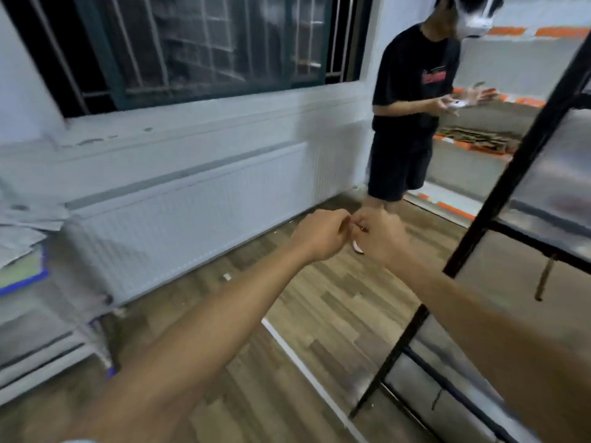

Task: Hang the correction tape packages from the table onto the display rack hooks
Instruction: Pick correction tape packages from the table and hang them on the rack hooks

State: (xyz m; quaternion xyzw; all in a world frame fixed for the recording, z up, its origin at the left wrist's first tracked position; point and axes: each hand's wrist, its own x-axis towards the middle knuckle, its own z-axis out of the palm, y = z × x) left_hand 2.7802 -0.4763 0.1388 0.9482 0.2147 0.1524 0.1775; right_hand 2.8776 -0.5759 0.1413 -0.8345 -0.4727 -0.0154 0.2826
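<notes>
Both of my arms reach forward over the wooden floor, hands meeting at the middle of the head view. My left hand [321, 235] and my right hand [379, 238] have curled fingers and together pinch a small correction tape package [358, 247]; only a white and pink sliver of it shows below my right hand, the rest is hidden. The black display rack [499, 199] stands to the right, its frame slanting across the view, with a hook [543, 279] hanging from a crossbar. The frame is blurred.
A white radiator [192, 219] runs under the barred window on the left. Stacked papers [19, 251] lie on a shelf at far left. Another person [412, 107] in black stands ahead, handling a small item near white and orange shelves [473, 145].
</notes>
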